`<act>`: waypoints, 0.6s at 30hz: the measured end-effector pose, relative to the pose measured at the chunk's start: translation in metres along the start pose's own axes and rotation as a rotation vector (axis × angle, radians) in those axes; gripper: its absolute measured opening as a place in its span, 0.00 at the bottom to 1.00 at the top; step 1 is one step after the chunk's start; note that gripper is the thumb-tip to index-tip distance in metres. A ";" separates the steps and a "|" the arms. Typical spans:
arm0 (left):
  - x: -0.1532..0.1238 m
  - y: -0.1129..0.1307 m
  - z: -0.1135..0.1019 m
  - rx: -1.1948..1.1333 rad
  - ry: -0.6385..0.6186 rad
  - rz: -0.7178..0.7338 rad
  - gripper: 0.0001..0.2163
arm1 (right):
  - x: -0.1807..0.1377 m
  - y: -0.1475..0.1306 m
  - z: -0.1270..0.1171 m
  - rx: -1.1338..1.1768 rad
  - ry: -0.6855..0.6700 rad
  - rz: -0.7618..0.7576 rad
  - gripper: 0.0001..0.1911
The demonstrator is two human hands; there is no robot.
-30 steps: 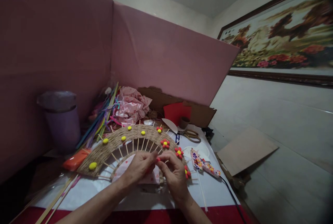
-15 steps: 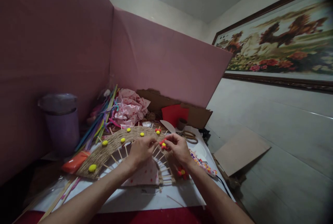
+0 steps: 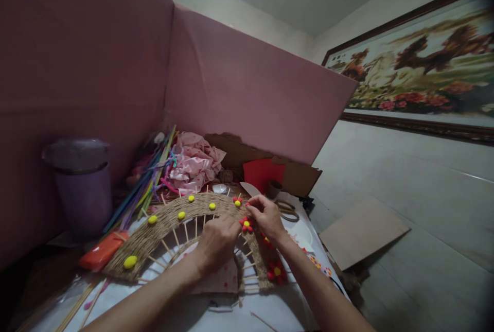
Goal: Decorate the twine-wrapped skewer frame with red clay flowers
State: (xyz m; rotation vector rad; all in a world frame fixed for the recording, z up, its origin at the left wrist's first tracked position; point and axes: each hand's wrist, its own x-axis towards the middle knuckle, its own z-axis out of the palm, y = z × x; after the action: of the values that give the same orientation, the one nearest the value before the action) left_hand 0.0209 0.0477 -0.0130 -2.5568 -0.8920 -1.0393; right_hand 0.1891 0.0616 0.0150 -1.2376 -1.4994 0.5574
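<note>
A woven twine arch (image 3: 165, 226) on thin sticks lies in front of me, dotted with yellow clay discs (image 3: 153, 219). Red clay petals surround the yellow centre of one flower (image 3: 246, 225), and another red flower (image 3: 277, 272) sits at the arch's lower right. My right hand (image 3: 267, 220) is closed in a pinch over the arch's upper right, with a small red clay piece (image 3: 247, 205) at its fingertips. My left hand (image 3: 219, 242) rests curled at the inner edge beside the nearer flower. What its fingers hold, if anything, is hidden.
Scissors (image 3: 286, 208) and red sheets (image 3: 262, 173) lie behind the arch. Pipe cleaners (image 3: 154, 175), crumpled pink cloth (image 3: 196, 159) and a purple bin (image 3: 83, 195) stand to the left. An orange clay packet (image 3: 102, 252) touches the arch's left end.
My right hand has moved from the nearer flower up towards the one behind it. My left hand has drawn back a little towards me. The view has shifted slightly.
</note>
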 end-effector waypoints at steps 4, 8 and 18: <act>-0.001 0.002 -0.002 0.011 -0.002 0.046 0.07 | 0.004 0.006 0.002 -0.081 0.001 -0.023 0.02; -0.001 0.004 -0.003 0.001 0.015 0.091 0.08 | 0.005 0.010 0.005 -0.146 -0.003 -0.043 0.04; -0.002 0.004 -0.001 0.030 0.020 0.101 0.07 | 0.006 0.012 0.008 -0.324 0.014 -0.120 0.03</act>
State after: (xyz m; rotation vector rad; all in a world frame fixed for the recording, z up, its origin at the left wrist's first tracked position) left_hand 0.0214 0.0430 -0.0136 -2.5341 -0.7588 -1.0126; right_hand 0.1877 0.0734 0.0045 -1.3814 -1.6853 0.2299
